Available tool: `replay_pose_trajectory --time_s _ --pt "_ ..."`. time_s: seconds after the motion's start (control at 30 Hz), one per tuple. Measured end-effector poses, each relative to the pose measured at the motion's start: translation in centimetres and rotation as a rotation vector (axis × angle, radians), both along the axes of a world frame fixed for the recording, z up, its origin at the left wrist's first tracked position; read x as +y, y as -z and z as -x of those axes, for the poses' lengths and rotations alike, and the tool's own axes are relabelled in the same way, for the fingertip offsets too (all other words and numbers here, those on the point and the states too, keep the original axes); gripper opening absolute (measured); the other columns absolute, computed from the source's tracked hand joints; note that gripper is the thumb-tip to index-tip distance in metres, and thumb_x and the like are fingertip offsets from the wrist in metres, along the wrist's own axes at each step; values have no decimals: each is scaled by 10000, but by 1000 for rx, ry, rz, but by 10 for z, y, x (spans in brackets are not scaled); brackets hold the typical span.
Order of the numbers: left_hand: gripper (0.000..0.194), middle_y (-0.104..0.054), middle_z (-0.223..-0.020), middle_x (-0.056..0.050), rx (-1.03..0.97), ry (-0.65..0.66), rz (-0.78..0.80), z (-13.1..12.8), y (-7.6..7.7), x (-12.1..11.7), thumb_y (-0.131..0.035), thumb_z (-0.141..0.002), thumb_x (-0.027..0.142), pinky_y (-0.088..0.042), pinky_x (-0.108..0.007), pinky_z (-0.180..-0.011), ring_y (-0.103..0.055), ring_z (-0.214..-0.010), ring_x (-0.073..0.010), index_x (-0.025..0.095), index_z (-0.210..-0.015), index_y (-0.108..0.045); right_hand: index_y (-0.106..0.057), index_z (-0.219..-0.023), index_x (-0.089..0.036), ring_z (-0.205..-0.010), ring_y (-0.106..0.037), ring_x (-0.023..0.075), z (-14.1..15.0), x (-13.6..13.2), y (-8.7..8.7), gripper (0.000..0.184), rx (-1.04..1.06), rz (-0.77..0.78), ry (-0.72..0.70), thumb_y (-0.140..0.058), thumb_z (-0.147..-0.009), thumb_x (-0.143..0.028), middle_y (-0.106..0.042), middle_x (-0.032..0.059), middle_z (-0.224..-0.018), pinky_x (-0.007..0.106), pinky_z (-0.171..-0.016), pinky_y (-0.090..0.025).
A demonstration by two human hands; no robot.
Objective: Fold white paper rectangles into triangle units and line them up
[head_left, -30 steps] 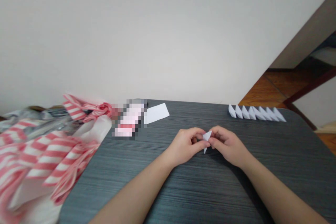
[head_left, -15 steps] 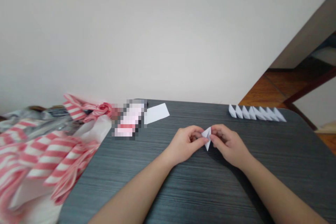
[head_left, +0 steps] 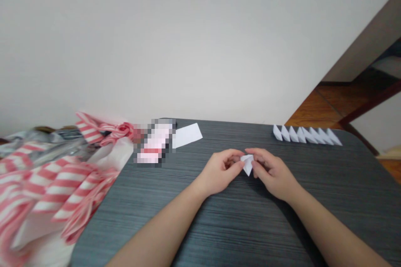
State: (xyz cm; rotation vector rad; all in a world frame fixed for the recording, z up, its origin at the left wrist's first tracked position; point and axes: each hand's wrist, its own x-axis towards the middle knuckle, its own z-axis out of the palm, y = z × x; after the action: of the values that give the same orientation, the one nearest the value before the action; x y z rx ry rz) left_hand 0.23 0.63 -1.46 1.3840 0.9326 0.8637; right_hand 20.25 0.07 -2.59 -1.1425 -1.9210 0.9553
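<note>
A small folded white paper piece, pointed at its lower end, is held between both hands above the table. My left hand pinches its left side, thumb in front and fingers curled behind. On the right side, the thumb and fingers of my right hand grip it too. Part of the paper is covered by my fingertips. A row of several folded white paper pieces lies toward the back right of the table, each with pointed ends.
The dark wood-grain table stands against a pale wall. At its back left are a pixelated phone-like object and a flat white paper sheet. Red-and-white striped cloth is heaped beyond the left edge.
The folded paper has been turned and reshaped between my fingers, from a narrow upright form to a wider one with a point downward. Both hands have barely shifted.
</note>
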Motion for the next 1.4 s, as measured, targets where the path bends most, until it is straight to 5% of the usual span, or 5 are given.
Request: replay_pose_trajectory --time_s 0.33,0.63,0.87,1.1,1.4 --pt "484 -671 -837 -44 -221 39 128 2 4 3 -649 -853 322 -449 -219 -503 -582 -551 -96 120 -1269 -504 -675 -1138 -219 -664 -570 134 0 0 -5 270 124 -79 -33 -483 -958 -158 -596 7 -761 267 -629 -454" --pt "289 -603 -612 15 -71 45 132 1 3 6 -647 -863 385 -435 -201 -491 -527 -487 -79 121 -978 -627 -705 -1072 -238 -823 -628 170 -2 4 -4 201 65 -188 -102 -555 -946 -195 -671 54 -940 302 -738 -489" --pt "178 -608 -623 22 -40 11 112 -1 2 4 -633 -858 301 -429 -187 -479 -519 -481 -73 137 -928 -626 -556 -1223 -224 -689 -626 162 1 1 11 317 87 54 10 -598 -918 -299 -674 36 -870 275 -619 -503" --pt "183 -588 -592 34 -3 10 75 -1 3 4 -634 -862 314 -423 -184 -480 -526 -485 -78 144 -928 -617 -641 -838 -180 -602 -535 139 3 2 -1 179 -63 82 -6 -591 -911 -335 -619 6 -693 244 -551 -416" --pt "200 -599 -617 19 84 42 21 -2 2 3 -607 -882 338 -425 -195 -513 -540 -525 -91 145 -918 -646 -592 -712 -178 -528 -496 118 4 2 -4 265 -140 69 -24 -550 -933 -319 -556 -24 -586 228 -512 -369"
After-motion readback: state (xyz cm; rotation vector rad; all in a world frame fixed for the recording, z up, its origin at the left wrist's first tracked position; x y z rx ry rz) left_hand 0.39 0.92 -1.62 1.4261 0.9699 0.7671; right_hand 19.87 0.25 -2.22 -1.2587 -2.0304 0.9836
